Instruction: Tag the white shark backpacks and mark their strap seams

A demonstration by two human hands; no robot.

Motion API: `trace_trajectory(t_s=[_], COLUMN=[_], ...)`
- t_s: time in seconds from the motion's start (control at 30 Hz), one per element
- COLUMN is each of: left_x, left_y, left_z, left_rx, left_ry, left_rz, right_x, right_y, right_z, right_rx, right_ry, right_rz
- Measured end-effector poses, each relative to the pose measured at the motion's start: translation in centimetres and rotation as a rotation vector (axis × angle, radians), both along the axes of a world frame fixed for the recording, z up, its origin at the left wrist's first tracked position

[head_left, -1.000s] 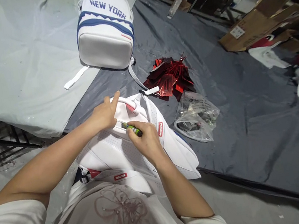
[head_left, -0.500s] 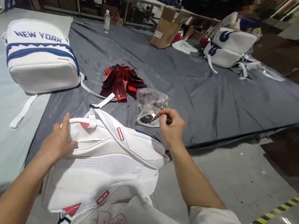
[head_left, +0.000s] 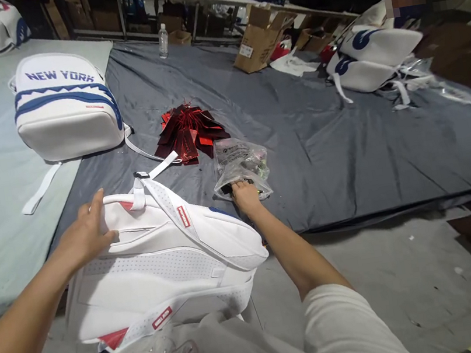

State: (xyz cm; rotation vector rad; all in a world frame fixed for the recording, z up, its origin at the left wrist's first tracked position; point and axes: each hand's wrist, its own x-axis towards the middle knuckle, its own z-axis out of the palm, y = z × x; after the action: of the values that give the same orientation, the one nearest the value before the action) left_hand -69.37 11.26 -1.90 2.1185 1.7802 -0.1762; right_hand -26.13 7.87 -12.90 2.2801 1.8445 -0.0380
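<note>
Right grip (head_left: 246, 195) moved to plastic bag (head_left: 236, 151), hold unclear | left grip (head_left: 87, 231) clasps near backpack (head_left: 164, 261), probably soft: lift by handle (head_left: 115, 199)

The left hand (head_left: 83, 237) holds the top of a smooth white backpack (head_left: 152, 268). The right hand (head_left: 246, 195) reaches into a clear, crinkled plastic bag (head_left: 232, 152) (shiny red rectangular tags (head_left: 189, 136) fan out just beyond).

- White backpack (head_left: 70, 133), "NEW YORK" lettering, blue bands, ahead to my left.
- Red tags (head_left: 189, 136), bunched, fanned across the dark-covered surface (head_left: 324, 151) before me.
- Clear bottle (head_left: 163, 42), upright, farther from me.
- Cardboard box (head_left: 253, 44), open, white label.
- White bags (head_left: 377, 55), blue motifs, piled, far to my right.
</note>
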Motion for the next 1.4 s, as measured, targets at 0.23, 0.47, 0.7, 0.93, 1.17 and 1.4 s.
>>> trace_trajectory(t_s=[0.23,0.47,0.7,0.93,1.17,1.4], left_x=[0.2,0.3,1.8,1.5,-3.0,-3.3], left_y=[-0.2,-0.1,-0.3,-0.7,-5.5,-8.0], left_z=[0.4,0.4,1.0,0.9,-3.7,-6.2], left_rx=[0.01,-0.017,-0.013,0.001,0.157,0.255], left_ry=[0.015,-0.001,0.06,0.037,-0.588,-0.481], left_rz=[-0.006,0.0,0.044,0.037,0.109,0.171], right_x=[0.1,0.0,-9.7,-22.2,-24.9,-26.9], right_y=[-1.0,-3.2,-4.4,-1.2,0.3,0.9], right_z=[0.6,5.4,11.4,12.9,13.4,11.9], right_rx=[0.056,0.28,0.567,0.13,-0.221,-0.278], right_ry=[0.067,0.176,0.873,0.561,0.186,0.061], right_rz=[-0.026,-0.141,0.126,0.484,0.656,0.81])
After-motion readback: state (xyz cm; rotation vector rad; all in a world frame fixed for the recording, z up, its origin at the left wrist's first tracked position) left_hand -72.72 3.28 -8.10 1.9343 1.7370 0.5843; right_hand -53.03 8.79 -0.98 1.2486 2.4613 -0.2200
